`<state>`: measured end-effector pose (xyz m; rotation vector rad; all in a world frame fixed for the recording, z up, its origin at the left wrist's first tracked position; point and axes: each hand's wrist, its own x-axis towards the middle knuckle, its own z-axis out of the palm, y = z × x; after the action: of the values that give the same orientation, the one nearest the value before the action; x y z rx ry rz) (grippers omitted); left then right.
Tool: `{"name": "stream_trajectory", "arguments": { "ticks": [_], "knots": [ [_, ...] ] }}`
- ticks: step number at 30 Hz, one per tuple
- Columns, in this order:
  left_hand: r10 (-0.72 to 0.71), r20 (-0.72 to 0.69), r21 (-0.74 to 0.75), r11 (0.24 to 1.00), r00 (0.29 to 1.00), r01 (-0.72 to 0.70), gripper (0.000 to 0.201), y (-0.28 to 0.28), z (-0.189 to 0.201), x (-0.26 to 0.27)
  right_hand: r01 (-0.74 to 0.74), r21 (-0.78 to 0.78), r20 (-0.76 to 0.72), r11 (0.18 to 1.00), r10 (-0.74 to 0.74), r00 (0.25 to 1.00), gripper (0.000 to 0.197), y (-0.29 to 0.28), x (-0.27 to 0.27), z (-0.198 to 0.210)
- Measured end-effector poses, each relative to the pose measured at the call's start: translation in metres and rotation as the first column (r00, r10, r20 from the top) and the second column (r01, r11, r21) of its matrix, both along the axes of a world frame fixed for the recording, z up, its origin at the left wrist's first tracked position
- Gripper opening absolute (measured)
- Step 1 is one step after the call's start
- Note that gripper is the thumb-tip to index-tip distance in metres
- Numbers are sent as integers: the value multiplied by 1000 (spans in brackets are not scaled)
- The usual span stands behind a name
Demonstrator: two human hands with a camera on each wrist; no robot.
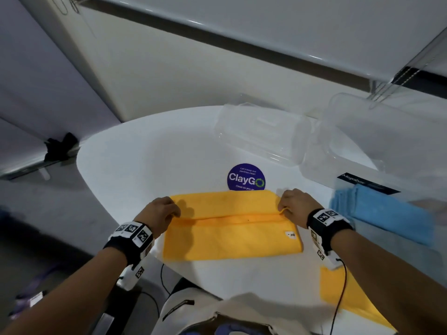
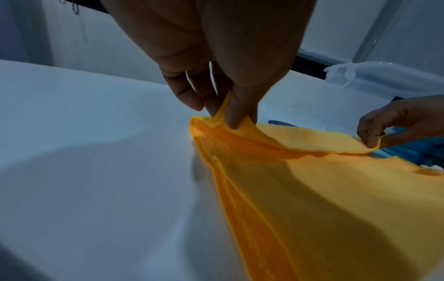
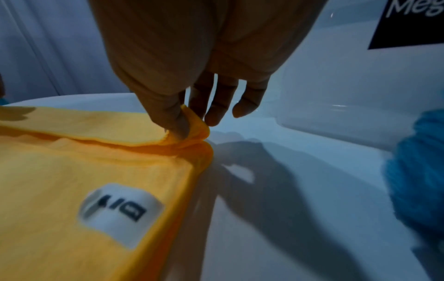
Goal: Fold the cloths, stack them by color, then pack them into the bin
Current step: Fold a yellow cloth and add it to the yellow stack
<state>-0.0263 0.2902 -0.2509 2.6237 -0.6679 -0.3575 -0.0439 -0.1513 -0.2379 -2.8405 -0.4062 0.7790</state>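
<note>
Your left hand (image 1: 161,215) pinches the left end of the turned-over edge of the yellow microfibre cloth (image 1: 232,228), and your right hand (image 1: 294,204) pinches its right end, thumb against forefinger, the other fingers loose. The cloth lies in front of you on the round white table (image 1: 135,165), its long axis running left to right, the far part doubled toward you. A white tag (image 1: 290,234) near its right edge bears dark letters too blurred to read. Just behind it a purple round sticker (image 1: 246,177) reads "ClayGo". To your right sit folded blue cloths (image 1: 377,209), touching a clear plastic bin (image 1: 362,146) with a black "Megabox" label (image 1: 367,183). Another yellow cloth (image 1: 343,298) lies at the near right edge. A white wall stands beyond
</note>
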Motion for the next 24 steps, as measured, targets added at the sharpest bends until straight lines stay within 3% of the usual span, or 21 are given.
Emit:
{"name": "stream_trajectory", "arguments": {
  "ticks": [8,13,16,19,22,24],
  "knots": [
    [34,-70,40,999,997,-31,20,4,-2,-24,44,-60,-40,997,-46,998,23,0,-24,3],
    [62,-134,108,993,989,-48,20,6,-9,-33,3,-180,-80,984,-18,997,31,8,-31,5],
    [104,-33,167,981,994,-97,17,2,-5,-40,28,-130,-1,991,-29,1000,42,14,-35,5],
    [84,43,240,966,996,-92,40,-17,-1,-61,-21,29,86,999,19,996,64,23,-41,-5],
    [-17,-116,358,932,993,58,65,-38,-7,-86,-162,-68,-53,984,159,986,74,36,-51,-17],
    [-24,-206,416,903,978,110,68,-41,-15,-84,-145,-135,-113,980,130,985,77,39,-60,-20]
  ]
}}
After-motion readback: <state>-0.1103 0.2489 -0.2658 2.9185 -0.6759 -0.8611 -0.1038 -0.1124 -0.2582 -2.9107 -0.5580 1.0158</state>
